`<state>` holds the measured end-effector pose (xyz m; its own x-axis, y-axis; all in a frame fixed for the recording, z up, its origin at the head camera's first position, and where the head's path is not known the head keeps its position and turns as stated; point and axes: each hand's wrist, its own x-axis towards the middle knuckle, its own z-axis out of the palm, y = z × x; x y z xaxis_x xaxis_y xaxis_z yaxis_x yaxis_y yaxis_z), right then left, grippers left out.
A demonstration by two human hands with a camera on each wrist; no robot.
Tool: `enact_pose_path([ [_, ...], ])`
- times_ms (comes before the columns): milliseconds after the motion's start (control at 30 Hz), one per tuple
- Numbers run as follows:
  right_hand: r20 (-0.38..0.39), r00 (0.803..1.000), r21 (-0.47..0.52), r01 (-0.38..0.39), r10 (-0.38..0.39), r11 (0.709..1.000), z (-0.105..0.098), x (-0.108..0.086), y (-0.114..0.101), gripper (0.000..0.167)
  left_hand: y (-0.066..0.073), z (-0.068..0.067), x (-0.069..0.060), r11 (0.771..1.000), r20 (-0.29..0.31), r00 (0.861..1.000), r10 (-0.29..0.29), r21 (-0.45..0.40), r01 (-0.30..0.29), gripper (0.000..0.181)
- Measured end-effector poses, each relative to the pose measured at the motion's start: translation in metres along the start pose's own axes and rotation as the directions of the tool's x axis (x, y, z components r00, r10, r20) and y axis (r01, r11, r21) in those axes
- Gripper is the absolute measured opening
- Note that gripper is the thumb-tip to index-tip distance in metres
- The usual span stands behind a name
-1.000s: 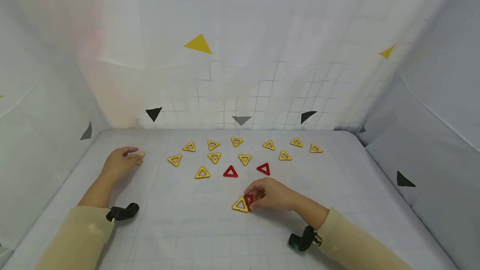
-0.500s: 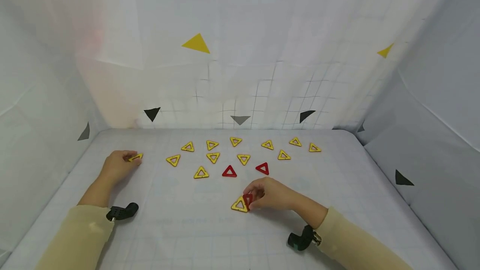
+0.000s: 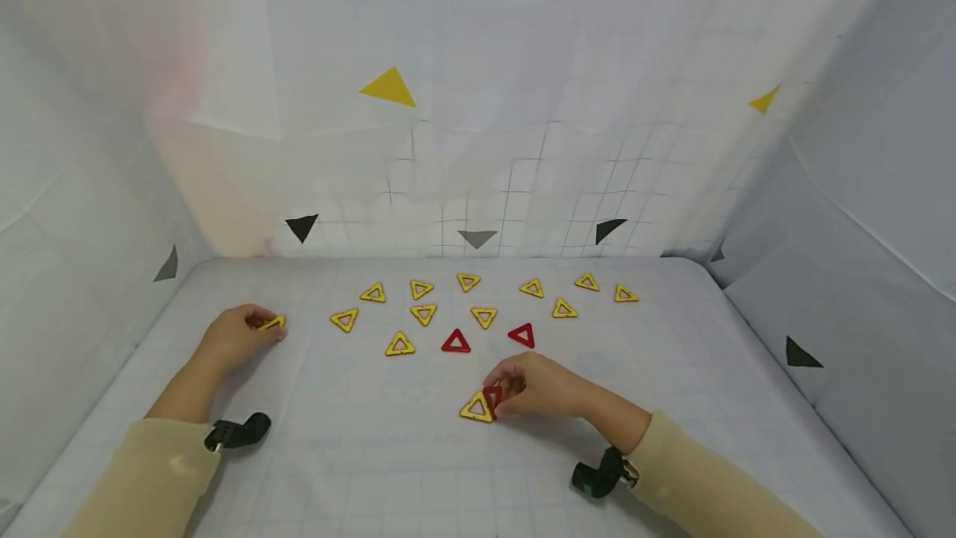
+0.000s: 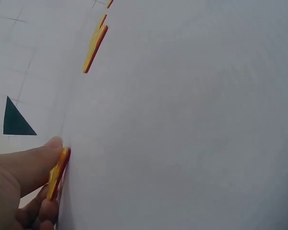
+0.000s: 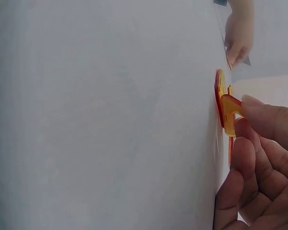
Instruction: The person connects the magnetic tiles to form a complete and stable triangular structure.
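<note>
My left hand (image 3: pixel 233 340) is at the left side of the table and pinches a yellow triangular frame tile (image 3: pixel 273 323) between thumb and fingers. In the left wrist view that tile (image 4: pixel 57 176) shows yellow on one side with a red-orange edge. Front of centre, my right hand (image 3: pixel 543 388) pinches a red triangular frame tile (image 3: pixel 492 390), which is raised on edge. It meets the side of a yellow triangular tile (image 3: pixel 475 418) lying flat. In the right wrist view, the held tile (image 5: pixel 229 114) has a yellow face turned to the camera; fingers hide part of it.
Two red triangular tiles (image 3: pixel 456 348) (image 3: pixel 533 336) lie behind the right hand. Several yellow triangular tiles (image 3: pixel 484 324) are spread across the table's back half. White sheets (image 3: pixel 478 181) with printed triangles enclose the white table (image 3: pixel 388 471). A black wrist camera sits on each forearm.
My left hand has lifted its yellow tile and turned it, then drawn slightly nearer. The right hand and its red tile stay in place against the flat yellow tile.
</note>
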<state>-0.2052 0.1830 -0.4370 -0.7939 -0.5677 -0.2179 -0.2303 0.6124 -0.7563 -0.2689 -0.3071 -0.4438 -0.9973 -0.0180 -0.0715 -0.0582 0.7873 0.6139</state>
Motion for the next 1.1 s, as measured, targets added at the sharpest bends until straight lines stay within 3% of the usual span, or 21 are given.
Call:
enact_pose_path([
  [233,0.004,1.0,-0.003,-0.001,0.001,1.0,-0.001,0.0,-0.001,0.031,0.006,0.001,-0.006,1.0,0.03,0.999,0.024,0.002,-0.024,0.051],
  [500,0.006,1.0,-0.003,-0.006,0.006,1.0,-0.001,0.0,-0.001,0.031,0.016,0.005,-0.01,0.999,0.106,0.993,0.044,0.004,-0.044,0.042],
  [733,0.011,1.0,0.011,-0.01,0.01,1.0,-0.001,0.0,0.0,0.031,0.026,0.011,-0.018,0.997,0.167,0.983,0.08,0.002,-0.081,0.032],
  [1100,0.012,1.0,0.019,0.0,0.0,1.0,-0.001,0.0,-0.002,0.031,0.042,0.026,-0.029,0.994,0.25,0.964,0.092,-0.075,-0.075,0.03],
])
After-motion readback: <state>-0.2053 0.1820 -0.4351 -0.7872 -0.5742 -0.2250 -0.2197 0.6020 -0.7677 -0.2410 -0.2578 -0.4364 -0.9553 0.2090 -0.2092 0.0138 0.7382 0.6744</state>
